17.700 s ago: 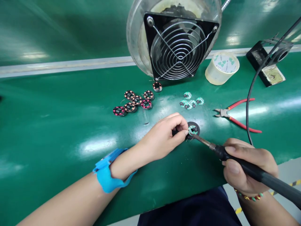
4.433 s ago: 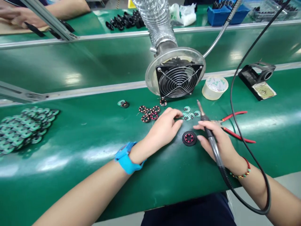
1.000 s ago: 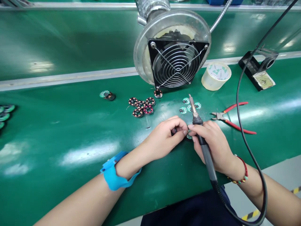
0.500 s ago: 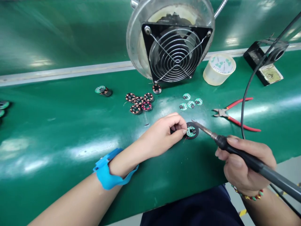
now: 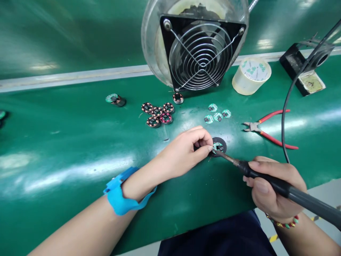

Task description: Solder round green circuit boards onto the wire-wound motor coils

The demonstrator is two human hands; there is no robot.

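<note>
My left hand (image 5: 188, 151), a blue band (image 5: 124, 193) on its wrist, has thumb and forefinger pinched at the left edge of a small round green circuit board (image 5: 218, 147). What the fingertips hold is too small to make out. The board lies on a black disc (image 5: 223, 141). My right hand (image 5: 277, 186) grips a soldering iron (image 5: 274, 182) from the right, and the iron's tip is at the board's lower left part, close to my left fingertips.
Behind stand a fan (image 5: 201, 57), a tape roll (image 5: 251, 76) and an iron stand (image 5: 303, 69). Red-handled cutters (image 5: 270, 128) lie at the right, near a black cable (image 5: 286, 106). Several copper coils (image 5: 157, 112) and loose green boards (image 5: 217, 117) lie behind my hands.
My right hand has moved slightly left, bringing the iron's tip down from the disc's upper edge onto the lower left part of the board. My left hand stays nearly still.
</note>
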